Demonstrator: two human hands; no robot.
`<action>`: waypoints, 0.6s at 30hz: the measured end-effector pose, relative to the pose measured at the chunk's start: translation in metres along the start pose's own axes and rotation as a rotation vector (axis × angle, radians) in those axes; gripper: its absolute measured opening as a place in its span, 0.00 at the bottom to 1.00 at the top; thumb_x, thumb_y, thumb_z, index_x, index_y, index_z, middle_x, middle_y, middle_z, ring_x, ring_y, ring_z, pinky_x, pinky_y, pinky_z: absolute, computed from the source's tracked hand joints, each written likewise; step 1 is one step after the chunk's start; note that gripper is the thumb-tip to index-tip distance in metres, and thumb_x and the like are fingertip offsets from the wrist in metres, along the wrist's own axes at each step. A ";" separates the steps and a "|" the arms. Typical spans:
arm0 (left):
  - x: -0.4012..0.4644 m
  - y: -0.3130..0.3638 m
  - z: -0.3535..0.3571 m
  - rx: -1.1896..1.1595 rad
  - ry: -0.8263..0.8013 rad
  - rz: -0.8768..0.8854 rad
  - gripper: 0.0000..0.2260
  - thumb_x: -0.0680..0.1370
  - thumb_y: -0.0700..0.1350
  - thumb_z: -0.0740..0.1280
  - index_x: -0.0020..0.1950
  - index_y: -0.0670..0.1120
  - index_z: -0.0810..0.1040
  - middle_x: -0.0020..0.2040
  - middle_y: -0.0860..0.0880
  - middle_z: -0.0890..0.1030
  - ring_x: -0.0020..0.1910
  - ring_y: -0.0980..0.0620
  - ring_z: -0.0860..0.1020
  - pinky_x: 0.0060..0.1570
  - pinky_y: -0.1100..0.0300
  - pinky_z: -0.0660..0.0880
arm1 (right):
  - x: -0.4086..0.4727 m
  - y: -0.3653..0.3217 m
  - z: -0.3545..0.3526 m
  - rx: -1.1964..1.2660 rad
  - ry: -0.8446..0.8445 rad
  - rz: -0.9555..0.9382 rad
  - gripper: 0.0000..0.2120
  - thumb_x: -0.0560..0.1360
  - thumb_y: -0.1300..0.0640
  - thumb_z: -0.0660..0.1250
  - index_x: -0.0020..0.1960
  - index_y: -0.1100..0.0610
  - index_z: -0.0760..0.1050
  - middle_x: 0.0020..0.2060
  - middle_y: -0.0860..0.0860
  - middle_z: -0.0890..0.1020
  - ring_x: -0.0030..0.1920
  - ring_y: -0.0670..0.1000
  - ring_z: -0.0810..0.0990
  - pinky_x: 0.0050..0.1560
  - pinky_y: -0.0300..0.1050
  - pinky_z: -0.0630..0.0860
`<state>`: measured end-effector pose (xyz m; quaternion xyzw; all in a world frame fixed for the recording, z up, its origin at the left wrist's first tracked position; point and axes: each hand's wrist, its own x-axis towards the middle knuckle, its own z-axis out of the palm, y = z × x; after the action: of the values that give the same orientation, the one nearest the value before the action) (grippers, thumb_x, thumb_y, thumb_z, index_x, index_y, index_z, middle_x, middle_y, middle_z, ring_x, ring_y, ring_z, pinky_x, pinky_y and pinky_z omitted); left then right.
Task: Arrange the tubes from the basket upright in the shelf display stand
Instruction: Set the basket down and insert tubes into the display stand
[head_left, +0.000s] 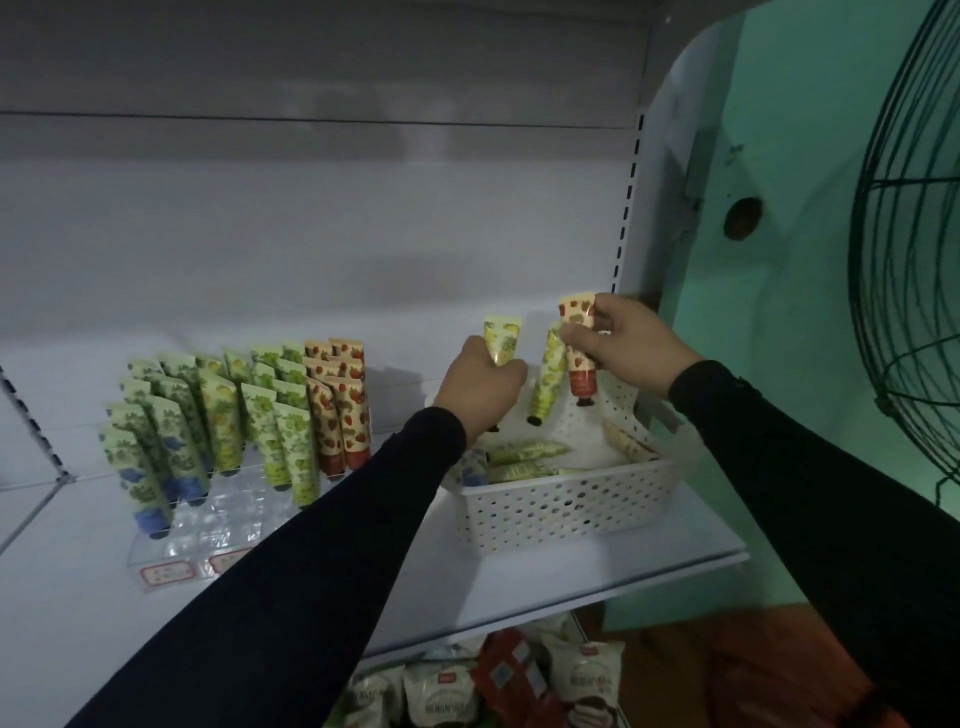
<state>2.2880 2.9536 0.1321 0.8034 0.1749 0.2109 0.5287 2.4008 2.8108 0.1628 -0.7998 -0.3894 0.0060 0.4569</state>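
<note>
White shelf (571, 566): clear display stand (208, 525) mostly filled – left hand (480, 387) grips one yellow tube (501, 340), right hand (626, 345) pinches two tubes (576, 358), several remain in basket (561, 512).

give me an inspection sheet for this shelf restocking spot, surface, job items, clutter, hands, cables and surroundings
Surface: white shelf carries the stand and the basket.
Job's things: clear display stand holds rows of upright tubes, blue, yellow-green and strawberry prints; front slots are bare. White perforated basket to its right has several tubes lying flat inside.
Clutter: nothing seen on this shelf.
Hands: left hand grips a yellow tube above the basket; right hand holds a strawberry tube and a yellow-green tube, caps down.
Cables: nothing seen.
Surroundings: wire fan guard at right, green wall behind it, packaged goods on the shelf below.
</note>
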 end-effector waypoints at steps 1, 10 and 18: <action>-0.002 0.001 -0.002 0.020 0.019 0.017 0.07 0.78 0.46 0.64 0.49 0.47 0.66 0.43 0.48 0.72 0.40 0.48 0.74 0.33 0.58 0.70 | -0.001 -0.007 0.000 0.064 -0.004 -0.002 0.08 0.78 0.50 0.67 0.46 0.55 0.74 0.43 0.48 0.82 0.44 0.44 0.81 0.47 0.45 0.79; -0.036 0.012 -0.033 -0.038 -0.029 0.100 0.14 0.74 0.42 0.72 0.57 0.45 0.73 0.48 0.47 0.80 0.41 0.53 0.78 0.34 0.65 0.74 | -0.010 -0.054 0.016 0.470 -0.132 0.044 0.12 0.79 0.58 0.67 0.59 0.61 0.76 0.50 0.56 0.84 0.50 0.51 0.84 0.50 0.45 0.82; -0.084 0.008 -0.098 -0.160 -0.006 0.015 0.03 0.80 0.44 0.64 0.53 0.47 0.75 0.40 0.46 0.80 0.25 0.57 0.77 0.23 0.66 0.67 | -0.020 -0.091 0.053 0.536 -0.102 -0.023 0.10 0.79 0.55 0.66 0.54 0.60 0.80 0.45 0.53 0.82 0.45 0.49 0.83 0.46 0.42 0.80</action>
<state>2.1661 2.9844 0.1610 0.7605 0.1500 0.2256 0.5901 2.3116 2.8623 0.1926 -0.6445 -0.4052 0.1439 0.6323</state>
